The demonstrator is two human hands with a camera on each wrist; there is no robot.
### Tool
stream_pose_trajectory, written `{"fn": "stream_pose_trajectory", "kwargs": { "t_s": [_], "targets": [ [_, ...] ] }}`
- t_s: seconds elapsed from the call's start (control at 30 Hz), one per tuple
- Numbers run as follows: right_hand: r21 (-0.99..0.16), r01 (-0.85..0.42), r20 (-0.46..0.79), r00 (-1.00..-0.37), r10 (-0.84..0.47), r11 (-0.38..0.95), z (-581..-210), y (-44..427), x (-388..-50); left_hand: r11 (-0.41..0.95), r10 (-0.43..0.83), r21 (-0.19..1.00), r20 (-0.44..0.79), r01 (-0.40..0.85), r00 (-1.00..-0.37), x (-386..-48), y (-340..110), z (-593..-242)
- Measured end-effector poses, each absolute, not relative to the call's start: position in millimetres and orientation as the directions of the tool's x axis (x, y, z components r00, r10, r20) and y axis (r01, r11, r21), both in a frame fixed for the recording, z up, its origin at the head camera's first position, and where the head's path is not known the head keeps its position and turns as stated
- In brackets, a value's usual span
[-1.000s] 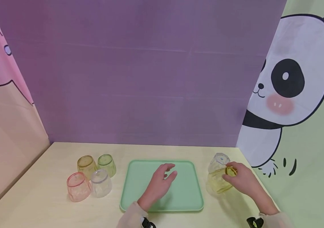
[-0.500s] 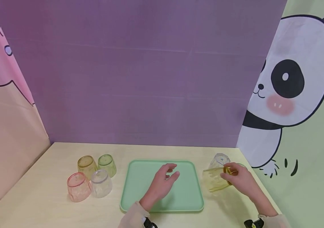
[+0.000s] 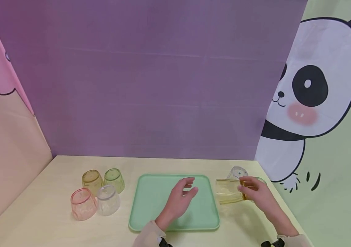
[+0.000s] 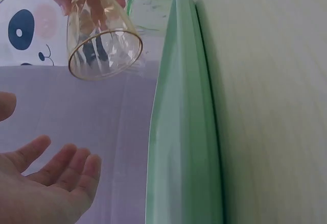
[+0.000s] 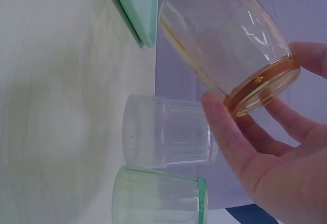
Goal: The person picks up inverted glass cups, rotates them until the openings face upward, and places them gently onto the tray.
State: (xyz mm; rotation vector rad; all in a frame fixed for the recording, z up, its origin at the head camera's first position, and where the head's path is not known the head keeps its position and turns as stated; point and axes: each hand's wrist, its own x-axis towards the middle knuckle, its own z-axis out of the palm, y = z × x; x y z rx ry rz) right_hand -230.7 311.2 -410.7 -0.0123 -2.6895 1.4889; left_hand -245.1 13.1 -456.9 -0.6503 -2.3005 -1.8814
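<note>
While the right hand (image 3: 260,192) holds it up above a pale wooden table (image 3: 39,219), a clear yellow cup (image 3: 229,191) has swung from a slant to lie almost level. Its mouth, angled downward a second ago, now faces left toward a mint-green tray (image 3: 149,209), and the cup has shifted a little that way. It hangs just beside the tray's right edge in the head view; whether any of it is over the rim is hard to tell from this angle. I take this to mean that the cup has been picked up and is being turned, but is not yet set down.

The right hand pinches the cup only by its thick amber base, thumb on one side and fingertips on the other, spread about as wide as that base. The walls and mouth are untouched. The left hand (image 3: 178,199) has moved slightly to the right; it hovers above the tray with fingers loosely bent, thumb well apart, holding nothing.

Near the right hand, a colourless cup (image 3: 237,172) stands base up on the table, with a green cup (image 5: 158,196) just beside it, mostly hidden by the hand from above. On the table's left side, four more cups stand close together: amber (image 3: 92,183), green (image 3: 115,180), pink (image 3: 84,204) and colourless (image 3: 108,200).
</note>
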Motion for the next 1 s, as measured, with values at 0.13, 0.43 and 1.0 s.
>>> {"fn": "stream_pose_trajectory", "kwargs": {
  "t_s": [0.13,0.43,1.0],
  "targets": [
    [-0.889,-0.033,0.059,-0.997,0.042,0.457,-413,307,-230,0.115,0.256,0.915,0.349,0.387,-0.901,-241,18,-456],
    [-0.940,-0.044,0.062,-0.997,0.043,0.338,-418,297,-228,0.050,0.307,0.939,0.311,0.341,-0.900,-240,27,-457],
    [-0.982,-0.054,0.056,-0.998,0.006,0.179,-421,284,-224,-0.009,0.389,0.967,0.239,0.255,-0.890,-235,38,-452]
  ]
}}
